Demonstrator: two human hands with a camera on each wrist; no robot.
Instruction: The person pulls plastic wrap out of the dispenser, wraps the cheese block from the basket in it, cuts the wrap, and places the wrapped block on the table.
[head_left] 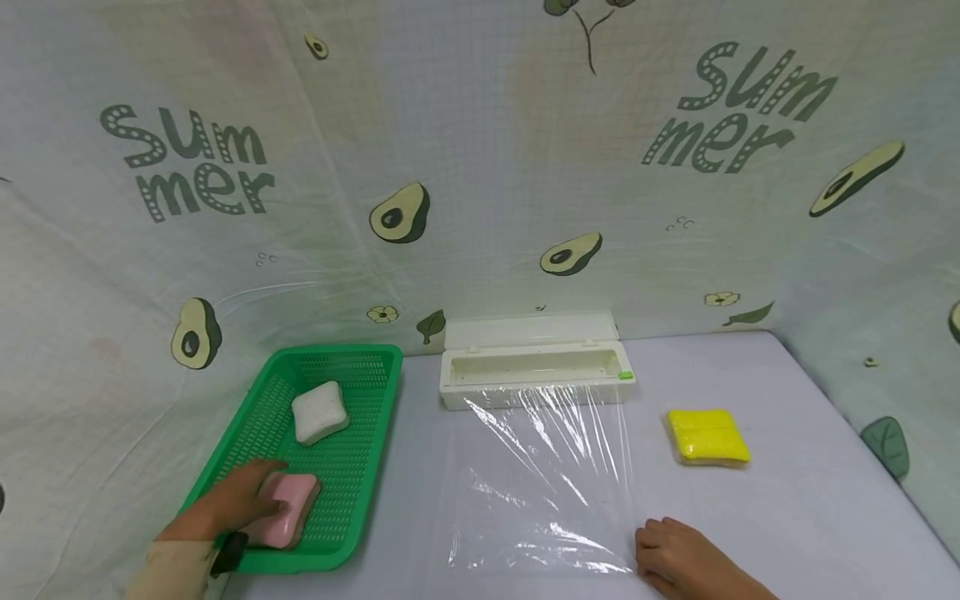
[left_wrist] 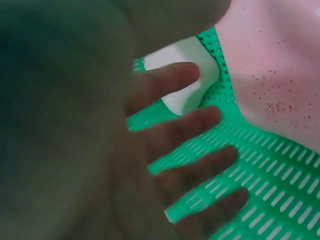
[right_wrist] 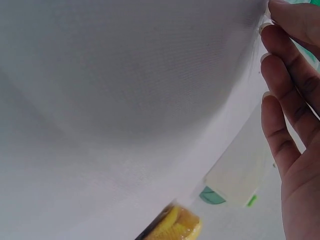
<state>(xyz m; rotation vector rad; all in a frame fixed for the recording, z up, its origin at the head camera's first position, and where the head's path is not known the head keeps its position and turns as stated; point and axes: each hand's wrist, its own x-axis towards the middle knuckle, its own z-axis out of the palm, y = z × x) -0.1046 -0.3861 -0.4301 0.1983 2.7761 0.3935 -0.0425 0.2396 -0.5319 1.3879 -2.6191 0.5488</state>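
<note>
In the head view my left hand [head_left: 243, 497] is over a pink sponge-like block [head_left: 288, 510] in the green basket [head_left: 365, 492]. The left wrist view shows its fingers [left_wrist: 187, 125] spread and fairly straight, beside the pink block [left_wrist: 277, 75]. A white block [head_left: 320, 412] lies farther back in the basket. My right hand [head_left: 686, 557] pinches the near right corner of a sheet of clear plastic wrap [head_left: 540, 500], thumb and forefinger together in the right wrist view. The sheet runs back to a white wrap dispenser [head_left: 536, 392], whose lid stands up.
A yellow block [head_left: 707, 437], shiny as if wrapped in film, lies on the white table [head_left: 817, 500] right of the sheet. Behind the table hangs a cloth [head_left: 480, 150] printed with avocados. The basket's raised rim surrounds my left hand.
</note>
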